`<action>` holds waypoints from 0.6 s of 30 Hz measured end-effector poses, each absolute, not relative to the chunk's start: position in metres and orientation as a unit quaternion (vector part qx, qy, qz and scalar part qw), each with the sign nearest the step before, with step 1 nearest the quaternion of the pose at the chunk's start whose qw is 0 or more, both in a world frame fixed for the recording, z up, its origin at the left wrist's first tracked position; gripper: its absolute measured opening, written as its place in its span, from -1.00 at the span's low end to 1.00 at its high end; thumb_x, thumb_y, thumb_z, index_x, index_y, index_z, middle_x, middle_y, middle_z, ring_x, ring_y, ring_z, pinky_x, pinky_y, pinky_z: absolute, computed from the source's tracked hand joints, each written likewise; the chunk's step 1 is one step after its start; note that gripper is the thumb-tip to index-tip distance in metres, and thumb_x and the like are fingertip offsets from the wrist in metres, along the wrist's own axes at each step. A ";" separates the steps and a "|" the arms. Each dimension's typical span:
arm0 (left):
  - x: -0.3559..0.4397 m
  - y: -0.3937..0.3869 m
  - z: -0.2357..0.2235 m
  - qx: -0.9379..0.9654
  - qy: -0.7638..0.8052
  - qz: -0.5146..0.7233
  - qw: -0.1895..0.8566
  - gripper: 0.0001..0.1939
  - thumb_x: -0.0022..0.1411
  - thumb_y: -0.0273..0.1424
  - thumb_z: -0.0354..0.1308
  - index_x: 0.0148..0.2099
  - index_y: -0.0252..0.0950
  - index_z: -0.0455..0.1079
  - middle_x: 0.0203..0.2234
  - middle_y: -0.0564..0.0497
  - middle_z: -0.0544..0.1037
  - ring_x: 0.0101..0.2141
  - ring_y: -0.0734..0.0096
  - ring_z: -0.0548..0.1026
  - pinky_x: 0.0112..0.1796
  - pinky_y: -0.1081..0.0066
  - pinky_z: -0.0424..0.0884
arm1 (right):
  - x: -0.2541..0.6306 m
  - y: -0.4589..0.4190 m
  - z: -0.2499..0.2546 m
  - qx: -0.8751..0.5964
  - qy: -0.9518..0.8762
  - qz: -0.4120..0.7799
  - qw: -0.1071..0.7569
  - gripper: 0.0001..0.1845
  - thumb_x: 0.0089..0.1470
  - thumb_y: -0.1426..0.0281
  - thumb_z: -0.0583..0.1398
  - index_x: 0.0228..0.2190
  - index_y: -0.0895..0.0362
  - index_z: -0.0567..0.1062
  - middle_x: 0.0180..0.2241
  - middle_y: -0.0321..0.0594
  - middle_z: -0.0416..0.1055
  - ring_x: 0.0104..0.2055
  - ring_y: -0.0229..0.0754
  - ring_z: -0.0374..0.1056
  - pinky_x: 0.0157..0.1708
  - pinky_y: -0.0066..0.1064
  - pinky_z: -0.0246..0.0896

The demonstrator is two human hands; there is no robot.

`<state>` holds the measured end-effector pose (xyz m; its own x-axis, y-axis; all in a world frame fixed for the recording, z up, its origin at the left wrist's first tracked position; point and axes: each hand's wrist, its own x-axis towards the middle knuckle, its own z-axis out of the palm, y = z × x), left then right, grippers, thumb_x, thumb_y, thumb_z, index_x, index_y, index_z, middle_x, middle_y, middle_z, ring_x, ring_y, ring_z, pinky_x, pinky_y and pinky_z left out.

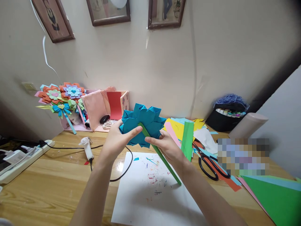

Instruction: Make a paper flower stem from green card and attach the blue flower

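Observation:
A blue folded-paper flower point(150, 114) is held up between my two hands, its back turned toward me. A green paper stem point(164, 160) lies against its back and slants down to the right, its low end close above the white sheet. My left hand point(115, 138) grips the flower's left edge, the thumb pressing at the top end of the stem. On the right side, my right hand point(168, 144) is closed round the flower's lower edge, its thumb beside the stem. The fingers behind the flower are mostly hidden.
Below lies a marked white sheet point(131, 194). A glue gun point(87, 149) with a black cord stands at left, near a power strip point(28, 161). Black-handled scissors point(208, 163), paper scraps and green paper point(277, 194) lie right. Finished paper flowers point(73, 91) and a pink box point(96, 108) stand behind.

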<state>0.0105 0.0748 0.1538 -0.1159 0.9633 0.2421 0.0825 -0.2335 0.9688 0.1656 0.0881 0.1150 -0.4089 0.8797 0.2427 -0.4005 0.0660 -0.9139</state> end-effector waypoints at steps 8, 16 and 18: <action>0.019 0.072 0.152 0.535 0.493 0.598 0.335 -0.62 -0.31 -0.33 0.38 -0.36 -0.36 0.45 -0.51 0.00 0.56 -0.50 0.35 0.49 -0.51 0.44 0.45 | 0.161 0.087 0.113 -0.193 -0.553 0.633 0.506 -0.56 -0.16 0.35 0.29 -0.15 0.09 0.43 -0.14 -0.19 0.42 -0.09 -0.07 0.33 -0.03 -0.14 0.19; -0.012 0.084 0.150 0.475 0.414 0.714 0.306 -0.58 -0.30 -0.31 0.37 -0.31 -0.38 0.43 -0.43 -0.03 0.56 -0.39 0.26 0.51 -0.39 0.36 0.48 | 0.201 0.088 0.126 -0.246 -0.685 0.657 0.199 -0.61 0.04 0.23 0.12 -0.10 0.12 0.37 -0.32 -0.17 0.46 -0.44 -0.30 0.38 -0.41 -0.44 0.28; -0.023 0.088 0.148 0.476 0.370 0.737 0.306 -0.55 -0.26 -0.30 0.37 -0.26 -0.34 0.42 -0.37 -0.04 0.56 -0.30 0.23 0.50 -0.31 0.34 0.47 | 0.207 0.088 0.130 -0.235 -0.707 0.648 0.158 -0.67 0.09 0.22 0.05 -0.22 0.17 0.43 -0.53 -0.27 0.41 -0.60 -0.39 0.25 -0.56 -0.52 0.16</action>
